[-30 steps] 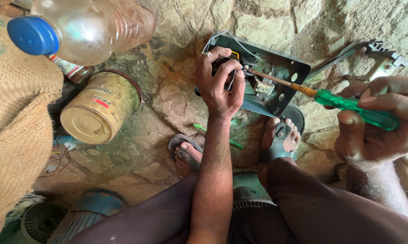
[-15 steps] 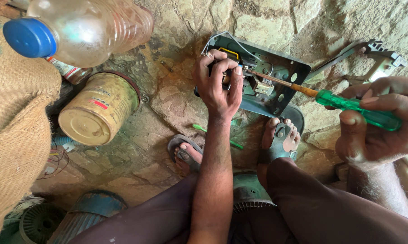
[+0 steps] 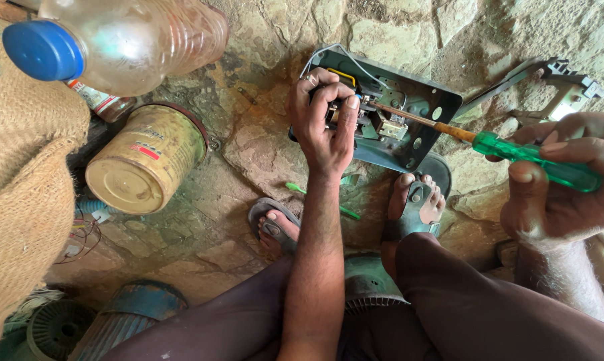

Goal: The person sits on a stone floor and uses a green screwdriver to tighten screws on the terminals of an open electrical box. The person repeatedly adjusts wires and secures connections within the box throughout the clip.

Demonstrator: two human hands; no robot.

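While left hand (image 3: 323, 117) grips the switch box (image 3: 389, 113), right hand (image 3: 559, 184) clasps a screwdriver (image 3: 516, 150).

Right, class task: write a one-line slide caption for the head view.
Left hand steadies a grey metal housing on stone floor while right hand works a green-handled screwdriver inside.

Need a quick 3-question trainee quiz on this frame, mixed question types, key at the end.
1. True or false: the right hand holds a green-handled screwdriver whose tip reaches into the grey metal switch box.
2. What does the left hand grip?
A. the yellow tin can
B. the dark component inside the box
C. the clear plastic bottle with a blue cap
3. Fill in: the tin can lies on its ____ on the stone floor.

Key: 1 true; 2 B; 3 side.
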